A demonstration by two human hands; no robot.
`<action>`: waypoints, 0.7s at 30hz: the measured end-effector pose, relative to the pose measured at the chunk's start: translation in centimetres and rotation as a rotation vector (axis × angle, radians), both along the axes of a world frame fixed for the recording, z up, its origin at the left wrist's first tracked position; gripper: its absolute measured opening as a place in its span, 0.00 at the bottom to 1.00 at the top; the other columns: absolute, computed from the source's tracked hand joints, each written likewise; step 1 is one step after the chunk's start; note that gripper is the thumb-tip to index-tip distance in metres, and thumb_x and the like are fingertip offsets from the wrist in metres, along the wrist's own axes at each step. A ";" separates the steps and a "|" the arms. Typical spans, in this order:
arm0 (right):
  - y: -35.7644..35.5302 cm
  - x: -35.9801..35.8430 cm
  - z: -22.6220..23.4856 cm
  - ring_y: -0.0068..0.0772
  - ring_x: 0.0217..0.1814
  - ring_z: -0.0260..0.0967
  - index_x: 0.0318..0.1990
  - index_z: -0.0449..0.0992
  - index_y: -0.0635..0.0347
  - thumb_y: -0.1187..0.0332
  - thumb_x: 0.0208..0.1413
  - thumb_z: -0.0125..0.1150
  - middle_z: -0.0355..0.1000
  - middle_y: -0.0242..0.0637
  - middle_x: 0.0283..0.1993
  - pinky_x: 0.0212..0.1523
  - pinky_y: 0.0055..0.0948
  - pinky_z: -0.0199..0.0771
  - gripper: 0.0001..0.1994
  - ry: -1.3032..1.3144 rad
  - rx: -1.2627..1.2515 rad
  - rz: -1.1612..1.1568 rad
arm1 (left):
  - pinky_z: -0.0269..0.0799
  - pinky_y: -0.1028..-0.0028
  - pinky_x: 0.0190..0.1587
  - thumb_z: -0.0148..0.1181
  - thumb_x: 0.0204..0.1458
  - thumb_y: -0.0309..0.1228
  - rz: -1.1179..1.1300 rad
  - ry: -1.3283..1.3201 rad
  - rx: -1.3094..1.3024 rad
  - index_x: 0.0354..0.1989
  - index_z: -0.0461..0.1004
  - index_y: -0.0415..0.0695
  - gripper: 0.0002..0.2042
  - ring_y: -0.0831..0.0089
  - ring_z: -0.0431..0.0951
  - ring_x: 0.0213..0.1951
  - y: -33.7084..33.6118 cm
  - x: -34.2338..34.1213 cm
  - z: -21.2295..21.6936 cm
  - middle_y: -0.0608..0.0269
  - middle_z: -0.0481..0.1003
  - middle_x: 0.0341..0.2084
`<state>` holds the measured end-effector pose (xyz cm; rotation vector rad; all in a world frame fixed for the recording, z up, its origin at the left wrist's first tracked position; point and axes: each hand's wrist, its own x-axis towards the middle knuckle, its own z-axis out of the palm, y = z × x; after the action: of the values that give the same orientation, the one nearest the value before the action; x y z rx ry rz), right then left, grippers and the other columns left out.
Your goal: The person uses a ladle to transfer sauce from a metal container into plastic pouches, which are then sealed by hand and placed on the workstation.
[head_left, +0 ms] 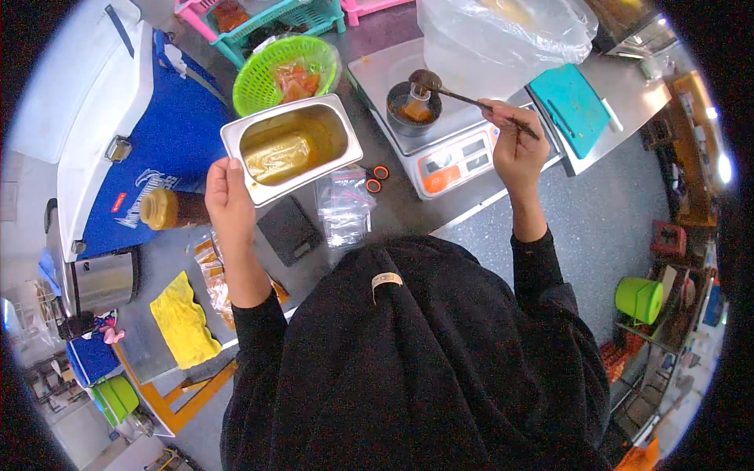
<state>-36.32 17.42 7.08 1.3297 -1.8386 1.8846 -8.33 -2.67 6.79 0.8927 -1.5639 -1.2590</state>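
My left hand grips the near left corner of a rectangular metal pan. The pan is tilted, with yellow-brown sauce in it. In my right hand is the handle of a long dark ladle. Its scoop is at the rim of a small round metal bowl, which stands on a weighing scale. Inside that bowl lies something orange-brown, partly see-through; I cannot tell exactly what.
Beyond the pan sits a green basket with orange packets. Orange-handled scissors and clear plastic bags lie nearby. A brown jar, yellow cloth and blue cooler are left. A large clear bag covers the scale's far side; a teal board lies right.
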 end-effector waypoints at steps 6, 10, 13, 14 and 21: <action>0.3 -0.1 0.2 0.33 0.38 0.69 0.33 0.64 0.68 0.85 0.49 0.40 0.69 0.48 0.36 0.40 0.25 0.71 0.06 0.113 0.114 -0.018 | 0.61 0.86 0.28 0.44 0.53 0.30 0.007 -0.024 0.004 0.31 0.65 0.40 0.07 0.88 0.63 0.25 -0.2 0.0 -0.1 0.71 0.67 0.22; 0.0 0.0 0.0 0.33 0.37 0.69 0.32 0.64 0.68 0.85 0.49 0.41 0.69 0.48 0.35 0.39 0.26 0.71 0.06 0.089 0.064 -0.015 | 0.61 0.86 0.28 0.44 0.53 0.30 -0.001 0.013 0.015 0.30 0.65 0.40 0.07 0.88 0.63 0.25 -0.2 0.2 -0.1 0.70 0.67 0.22; -0.1 0.0 0.4 0.29 0.35 0.70 0.29 0.67 0.69 0.81 0.49 0.45 0.71 0.43 0.32 0.36 0.24 0.72 0.03 -0.072 -0.068 -0.113 | 0.61 0.86 0.29 0.44 0.53 0.30 -0.032 0.001 -0.008 0.30 0.65 0.40 0.07 0.87 0.63 0.26 -0.6 0.2 -0.2 0.71 0.67 0.23; -0.2 0.2 0.7 0.33 0.33 0.70 0.32 0.66 0.69 0.77 0.51 0.46 0.70 0.46 0.30 0.35 0.28 0.74 0.03 -0.211 -0.160 -0.139 | 0.61 0.86 0.29 0.44 0.53 0.30 -0.020 -0.001 -0.011 0.30 0.65 0.40 0.07 0.87 0.63 0.26 -0.8 0.2 -0.4 0.71 0.67 0.23; -0.5 4.4 2.9 0.33 0.35 0.70 0.35 0.63 0.65 0.78 0.51 0.45 0.69 0.48 0.35 0.35 0.27 0.73 0.04 -0.372 -0.109 0.436 | 0.59 0.86 0.31 0.43 0.53 0.28 -0.257 -0.078 -0.074 0.31 0.66 0.39 0.06 0.88 0.62 0.28 -1.1 0.5 0.5 0.72 0.66 0.24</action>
<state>-31.91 16.89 10.01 1.5205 -1.6570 2.5655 -7.87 -3.80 7.25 0.7171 -1.8199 -1.3472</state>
